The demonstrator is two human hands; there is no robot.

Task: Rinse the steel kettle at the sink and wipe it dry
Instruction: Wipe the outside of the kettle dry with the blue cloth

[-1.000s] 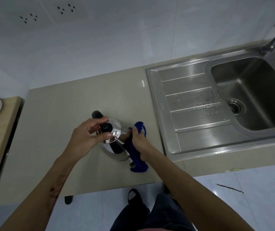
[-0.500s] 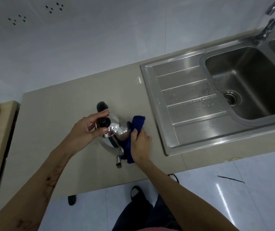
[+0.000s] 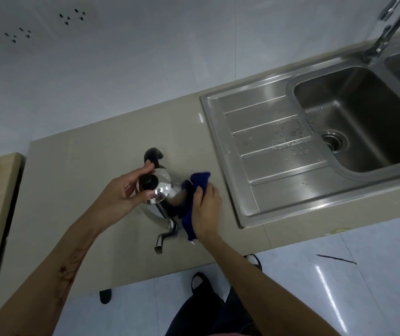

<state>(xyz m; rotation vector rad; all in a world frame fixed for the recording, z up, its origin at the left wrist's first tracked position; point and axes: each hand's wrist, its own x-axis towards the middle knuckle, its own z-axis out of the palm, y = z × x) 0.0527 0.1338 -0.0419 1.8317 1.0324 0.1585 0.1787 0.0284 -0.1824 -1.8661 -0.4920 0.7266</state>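
Steel kettle (image 3: 167,202) stands on the beige surface (image 3: 77,190), at nine o'clock from the sink (image 3: 266,141). Left hand (image 3: 121,192) fingers pinch its lid; right hand (image 3: 206,204) fingers press a blue cloth (image 3: 194,190) against its three o'clock side. Drying is underway; next likely needs turning the kettle to unwiped sides.
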